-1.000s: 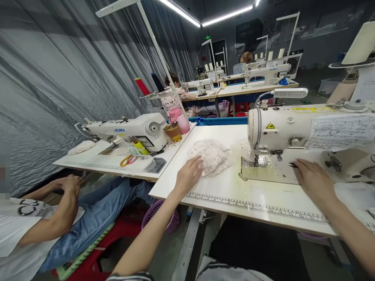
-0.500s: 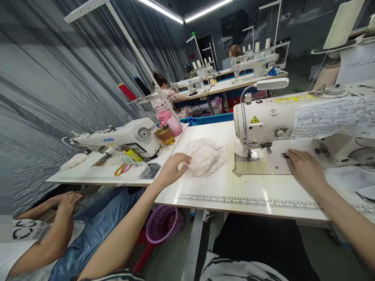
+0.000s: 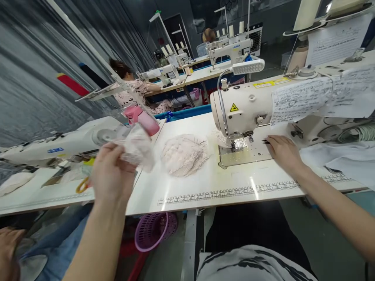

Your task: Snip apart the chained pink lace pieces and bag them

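My left hand point(image 3: 113, 168), blurred by motion, grips a crumpled piece of thin pale fabric point(image 3: 139, 148) above the left part of the table. To its right a loose round heap of pale pink fabric pieces point(image 3: 186, 155) lies on the white tabletop. My right hand point(image 3: 284, 152) rests palm down on the bed of the white sewing machine point(image 3: 246, 105), right of the needle. A small dark pointed thing point(image 3: 266, 141) sticks out from under its fingertips; the rest of it is hidden. Another bit of pale fabric point(image 3: 223, 140) lies beside the presser foot.
A second sewing machine point(image 3: 73, 140) stands left, with orange-handled scissors point(image 3: 82, 185) near it. A pink bottle point(image 3: 142, 120) is behind the heap. White cloth point(image 3: 342, 156) lies right. A purple basket point(image 3: 152, 232) sits below the table. A co-worker's hand point(image 3: 10, 242) shows at lower left.
My left hand has moved from the heap's edge up and left, now with a fabric piece in it. My right hand stays on the machine bed. The view has swung to the right.
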`<state>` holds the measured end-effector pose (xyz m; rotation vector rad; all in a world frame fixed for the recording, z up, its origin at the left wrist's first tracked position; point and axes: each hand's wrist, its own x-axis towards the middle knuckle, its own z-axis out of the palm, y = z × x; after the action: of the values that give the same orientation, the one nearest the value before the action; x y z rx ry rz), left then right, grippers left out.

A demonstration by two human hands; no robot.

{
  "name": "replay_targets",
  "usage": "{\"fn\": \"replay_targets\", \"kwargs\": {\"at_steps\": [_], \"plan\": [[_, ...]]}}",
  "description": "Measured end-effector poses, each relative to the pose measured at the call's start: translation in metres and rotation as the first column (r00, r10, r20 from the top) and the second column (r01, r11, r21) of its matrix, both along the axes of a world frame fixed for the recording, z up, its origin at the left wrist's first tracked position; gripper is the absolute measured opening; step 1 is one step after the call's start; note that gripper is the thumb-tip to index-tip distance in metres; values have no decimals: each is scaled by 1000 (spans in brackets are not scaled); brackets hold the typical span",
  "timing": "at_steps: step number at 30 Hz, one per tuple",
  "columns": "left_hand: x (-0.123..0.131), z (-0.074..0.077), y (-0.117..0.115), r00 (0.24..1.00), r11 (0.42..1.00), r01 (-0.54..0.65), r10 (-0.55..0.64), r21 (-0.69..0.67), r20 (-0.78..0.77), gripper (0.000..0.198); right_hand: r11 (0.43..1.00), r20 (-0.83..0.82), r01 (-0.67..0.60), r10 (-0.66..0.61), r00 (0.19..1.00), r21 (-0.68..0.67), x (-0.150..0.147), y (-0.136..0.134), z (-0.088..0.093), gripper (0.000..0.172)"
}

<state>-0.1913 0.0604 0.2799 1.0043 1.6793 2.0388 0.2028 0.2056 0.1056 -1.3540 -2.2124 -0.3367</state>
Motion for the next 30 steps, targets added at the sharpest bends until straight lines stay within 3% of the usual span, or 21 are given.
{"fn": "replay_targets", "kwargs": {"at_steps": [2, 3, 4, 6, 7, 8, 9, 10, 12, 14, 15, 17, 19, 22, 24, 25, 27, 28, 30], "plan": [[43, -18, 7, 974, 972, 215, -221, -95, -54, 14, 1000, 8, -7, 7, 1000, -1, 0, -1, 1, 34], [65, -31, 10, 933, 927, 302, -335, -224, -128, 17, 1000, 11, -9, 9, 1000, -4, 0, -1, 1, 34], [84, -45, 12, 845, 825, 413, -505, -387, -175, 19, 1000, 11, -9, 9, 1000, -8, 1, -2, 2, 35], [113, -71, 17, 555, 537, 579, -811, -613, -187, 26, 999, -3, -19, 18, 1000, -27, 2, -4, 6, 36], [121, -81, 19, 428, 447, 597, -880, -666, -207, 28, 998, -16, -36, 36, 999, -46, 3, -5, 9, 37], [125, -89, 23, 343, 410, 598, -908, -688, -242, 29, 996, -38, -63, 60, 997, -69, 3, -7, 13, 38], [126, -95, 28, 312, 436, 580, -899, -689, -307, 30, 990, -67, -97, 91, 994, -102, 1, -8, 18, 38], [123, -99, 34, 324, 510, 526, -860, -681, -394, 30, 980, -100, -140, 126, 987, -141, -2, -10, 22, 38], [115, -103, 50, 355, 683, 297, -728, -668, -587, 32, 939, -159, -249, 216, 963, -235, -11, -12, 32, 35], [107, -107, 67, 286, 747, 24, -642, -664, -711, 33, 869, -200, -375, 324, 925, -324, -26, -14, 39, 32], [105, -108, 74, 242, 736, -51, -647, -676, -723, 33, 827, -217, -429, 373, 902, -362, -35, -14, 42, 31], [106, -112, 83, 224, 683, -18, -709, -730, -669, 29, 748, -278, -506, 423, 862, -431, -52, -14, 46, 31], [110, -115, 86, 300, 630, 151, -763, -761, -572, 22, 642, -413, -571, 399, 819, -512, -66, -13, 50, 30], [117, -116, 84, 456, 551, 403, -813, -730, -362, 17, 391, -661, -686, 223, 717, -613, -77, -10, 56, 31], [118, -115, 84, 516, 519, 470, -818, -714, -255, 16, 278, -719, -708, 80, 690, -649, -79, -7, 59, 28], [117, -115, 85, 534, 514, 468, -813, -719, -234, 16, 252, -721, -702, 22, 692, -666, -79, -4, 60, 24], [115, -115, 90, 550, 509, 420, -801, -751, -235, 18, 260, -712, -678, -56, 700, -687, -80, -1, 59, 16], [114, -116, 93, 544, 501, 389, -802, -773, -247, 18, 294, -703, -661, -61, 708, -691, -80, 1, 56, 14], [112, -116, 101, 514, 491, 308, -807, -815, -292, 19, 442, -658, -597, 21, 753, -669, -81, 3, 50, 14]]}}
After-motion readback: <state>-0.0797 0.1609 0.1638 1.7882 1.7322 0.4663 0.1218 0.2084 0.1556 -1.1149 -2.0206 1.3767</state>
